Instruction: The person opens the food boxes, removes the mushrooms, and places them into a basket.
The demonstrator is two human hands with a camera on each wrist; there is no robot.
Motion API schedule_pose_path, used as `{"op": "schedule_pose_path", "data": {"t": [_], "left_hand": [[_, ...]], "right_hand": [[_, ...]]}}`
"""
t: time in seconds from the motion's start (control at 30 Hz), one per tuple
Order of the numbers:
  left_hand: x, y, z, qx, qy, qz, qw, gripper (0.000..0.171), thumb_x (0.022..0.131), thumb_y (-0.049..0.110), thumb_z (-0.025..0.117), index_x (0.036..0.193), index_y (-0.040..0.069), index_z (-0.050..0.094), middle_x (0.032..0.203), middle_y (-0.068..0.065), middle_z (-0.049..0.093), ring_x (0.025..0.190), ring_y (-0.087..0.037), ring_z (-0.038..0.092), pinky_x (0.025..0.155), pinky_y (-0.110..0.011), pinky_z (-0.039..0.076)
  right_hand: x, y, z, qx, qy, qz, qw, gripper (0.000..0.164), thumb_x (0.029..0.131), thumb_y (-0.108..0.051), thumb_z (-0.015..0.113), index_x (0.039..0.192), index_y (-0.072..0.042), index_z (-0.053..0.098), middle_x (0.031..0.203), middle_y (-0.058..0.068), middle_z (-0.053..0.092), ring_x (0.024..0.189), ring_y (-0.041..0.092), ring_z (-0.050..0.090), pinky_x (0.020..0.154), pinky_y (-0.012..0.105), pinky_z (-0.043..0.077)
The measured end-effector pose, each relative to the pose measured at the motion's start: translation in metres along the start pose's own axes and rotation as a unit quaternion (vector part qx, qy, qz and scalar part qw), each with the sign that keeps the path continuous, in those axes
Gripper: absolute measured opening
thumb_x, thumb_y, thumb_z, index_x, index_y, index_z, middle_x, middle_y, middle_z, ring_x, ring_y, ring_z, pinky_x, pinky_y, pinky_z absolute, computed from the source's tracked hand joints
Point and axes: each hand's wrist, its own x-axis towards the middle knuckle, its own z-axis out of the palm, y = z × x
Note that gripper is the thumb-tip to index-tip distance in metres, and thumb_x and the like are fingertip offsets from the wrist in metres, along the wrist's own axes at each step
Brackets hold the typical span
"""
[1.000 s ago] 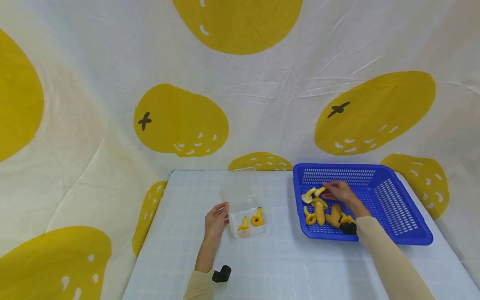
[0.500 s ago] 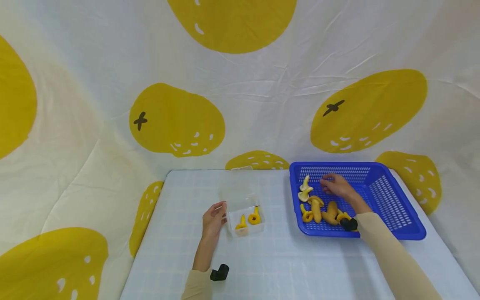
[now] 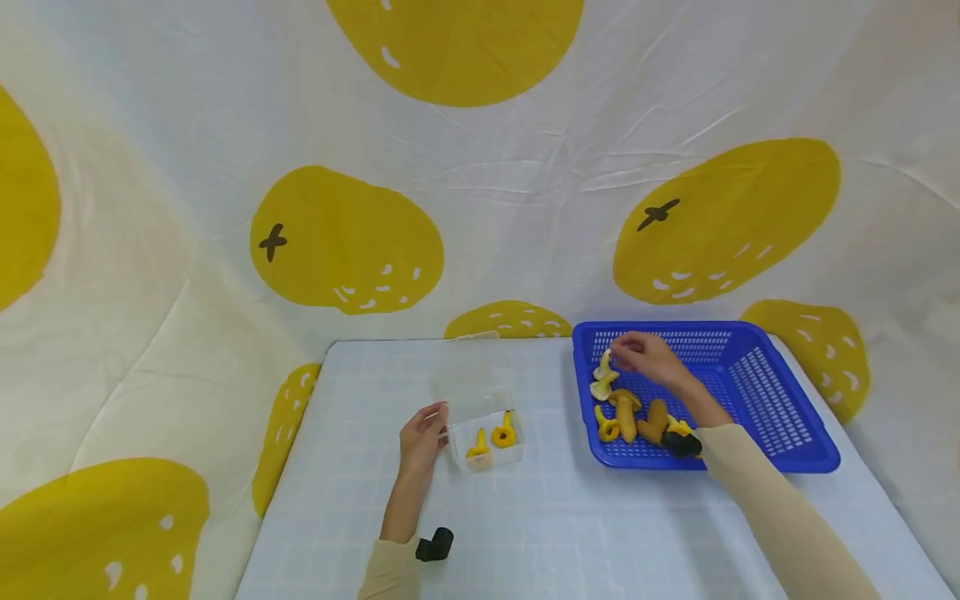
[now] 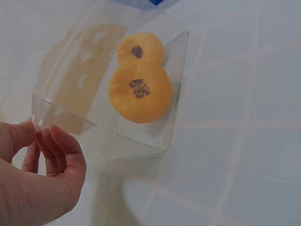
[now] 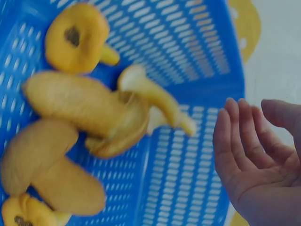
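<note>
My left hand [image 3: 422,435] pinches the left edge of a clear plastic box [image 3: 510,456] between thumb and fingers; its lid is raised behind. Two yellow mushrooms [image 4: 141,94] lie inside, caps showing dark centres in the left wrist view. At the right, my right hand [image 3: 651,358] hovers over the blue basket [image 3: 783,465], fingers loosely bent with nothing between them. Its fingertips overlap the stem of one pale yellow mushroom [image 3: 603,367] in the head view. In the right wrist view, a gap separates the hand from a brown mushroom [image 5: 70,101] and its neighbours.
More brown and yellow mushrooms [image 3: 607,427] gather in the basket's left half. A pale checked cloth [image 3: 540,533] covers the table. Behind hangs a white curtain [image 3: 525,233] with large yellow fruit prints. Black wrist cameras [image 3: 435,544] sit on both sleeves.
The right hand has let go of a pale yellow mushroom, which now lies farther back against the basket's left side. That hand then drew back and moved left. The left hand stays at the box.
</note>
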Motion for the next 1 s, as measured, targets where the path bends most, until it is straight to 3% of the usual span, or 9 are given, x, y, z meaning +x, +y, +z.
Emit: {"op": "schedule_pose_path", "data": {"t": [0.17,0.3,0.4,0.53,0.77,0.9,1.0], "left_hand": [[0.000,0.000,0.000,0.004,0.001,-0.006,1.0000,0.039,0.101,0.021,0.069,0.130,-0.003,0.065,0.120,-0.024,0.065,0.091,-0.030,0.061,0.072,-0.025,0.055],[0.000,0.001,0.000,0.003,0.001,-0.007,1.0000,0.039,0.101,0.022,0.069,0.131,-0.003,0.065,0.121,-0.024,0.064,0.086,-0.022,0.058,0.068,-0.022,0.053],[0.000,0.001,0.000,0.004,0.001,-0.004,1.0000,0.040,0.100,0.023,0.070,0.130,-0.004,0.065,0.120,-0.023,0.065,0.083,-0.019,0.057,0.067,-0.021,0.053],[0.000,0.000,0.000,0.002,-0.001,0.000,1.0000,0.041,0.100,0.025,0.071,0.130,-0.003,0.065,0.119,-0.022,0.066,0.084,-0.019,0.058,0.068,-0.022,0.053],[0.000,0.001,0.000,0.000,-0.002,-0.006,1.0000,0.040,0.101,0.023,0.070,0.130,-0.003,0.065,0.119,-0.022,0.065,0.086,-0.021,0.057,0.067,-0.021,0.052],[0.000,0.001,0.001,0.001,-0.001,-0.009,1.0000,0.041,0.101,0.023,0.069,0.131,-0.003,0.064,0.121,-0.023,0.064,0.084,-0.018,0.057,0.067,-0.021,0.052],[-0.001,0.001,0.000,-0.002,-0.002,-0.005,1.0000,0.041,0.101,0.023,0.069,0.131,-0.004,0.064,0.118,-0.022,0.064,0.084,-0.019,0.057,0.067,-0.021,0.052]], "right_hand": [[0.002,-0.014,0.012,0.018,-0.009,-0.030,0.999,0.038,0.109,-0.019,0.055,0.129,0.014,0.056,0.118,0.032,0.065,0.109,0.045,0.067,0.093,0.048,0.056],[0.002,-0.025,0.023,0.027,-0.025,-0.050,0.998,0.036,0.108,-0.019,0.057,0.127,0.012,0.058,0.117,0.030,0.066,0.110,0.046,0.065,0.091,0.043,0.058],[0.003,-0.032,0.032,0.031,-0.036,-0.062,0.997,0.034,0.107,-0.018,0.058,0.125,0.011,0.059,0.115,0.028,0.067,0.108,0.045,0.066,0.092,0.047,0.057],[0.002,-0.041,0.046,0.032,-0.041,-0.071,0.996,0.031,0.106,-0.016,0.060,0.122,0.010,0.060,0.110,0.022,0.069,0.103,0.038,0.068,0.093,0.050,0.056],[0.001,-0.054,0.074,0.016,-0.053,-0.101,0.993,0.028,0.105,-0.015,0.061,0.121,0.008,0.062,0.106,0.015,0.071,0.096,0.025,0.069,0.088,0.039,0.059],[0.000,-0.062,0.090,0.002,-0.060,-0.116,0.991,0.025,0.105,-0.016,0.062,0.119,0.005,0.065,0.105,0.014,0.071,0.095,0.028,0.068,0.088,0.043,0.058],[0.001,-0.066,0.102,-0.009,-0.069,-0.127,0.989,0.023,0.104,-0.017,0.063,0.116,0.002,0.067,0.104,0.011,0.071,0.096,0.031,0.068,0.086,0.040,0.058]]}}
